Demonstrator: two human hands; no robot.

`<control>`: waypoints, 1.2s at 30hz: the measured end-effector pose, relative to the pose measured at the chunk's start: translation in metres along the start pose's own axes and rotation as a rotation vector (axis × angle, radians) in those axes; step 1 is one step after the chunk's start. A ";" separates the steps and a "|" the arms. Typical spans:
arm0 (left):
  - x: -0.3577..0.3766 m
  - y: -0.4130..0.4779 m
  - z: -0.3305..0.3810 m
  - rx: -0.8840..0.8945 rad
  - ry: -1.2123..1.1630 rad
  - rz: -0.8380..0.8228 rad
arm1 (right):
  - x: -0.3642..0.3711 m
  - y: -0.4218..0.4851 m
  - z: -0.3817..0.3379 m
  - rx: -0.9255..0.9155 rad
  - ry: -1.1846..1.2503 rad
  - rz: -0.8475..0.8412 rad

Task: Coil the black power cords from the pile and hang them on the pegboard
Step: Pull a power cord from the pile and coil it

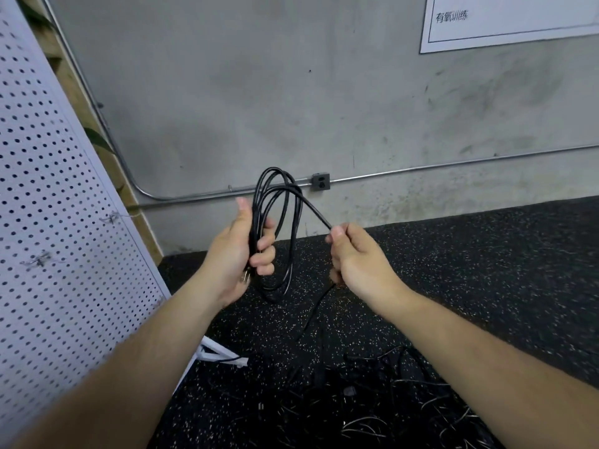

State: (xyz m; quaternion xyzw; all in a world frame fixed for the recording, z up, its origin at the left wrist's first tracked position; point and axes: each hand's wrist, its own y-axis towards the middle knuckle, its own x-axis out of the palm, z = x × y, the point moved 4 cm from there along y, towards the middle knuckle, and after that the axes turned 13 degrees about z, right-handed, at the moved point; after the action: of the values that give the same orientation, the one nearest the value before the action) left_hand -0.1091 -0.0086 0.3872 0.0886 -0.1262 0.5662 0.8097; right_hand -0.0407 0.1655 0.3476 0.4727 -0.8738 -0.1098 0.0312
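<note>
**Speckled floor [453, 270]: black power cord [316, 211] part-coiled**

The left hand [241, 251] is gripping its loops; the right hand [353, 254] is pinching the trailing tail. The pile [372, 384] is lying near, uncoiled; the pegboard [48, 222], left, is seemingly holding nothing yet.

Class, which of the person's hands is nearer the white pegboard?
Left. The left hand, gripping the coiled black cord, is just right of the pegboard; the right hand, pinching its loose run, is farther right.
</note>
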 end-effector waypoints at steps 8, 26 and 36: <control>0.022 -0.012 -0.008 -0.083 -0.075 -0.134 | 0.014 -0.002 -0.016 0.062 0.001 0.071; 0.021 -0.018 -0.027 0.088 0.475 -0.062 | 0.015 0.000 -0.035 0.078 0.130 -0.070; 0.017 -0.018 -0.036 0.052 0.656 -0.283 | -0.012 0.014 -0.046 -0.022 -0.060 0.052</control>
State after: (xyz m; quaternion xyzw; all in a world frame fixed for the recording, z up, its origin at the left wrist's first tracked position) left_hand -0.0827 0.0105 0.3582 -0.0608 0.1683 0.4496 0.8751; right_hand -0.0387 0.1752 0.3958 0.4461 -0.8850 -0.1326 0.0127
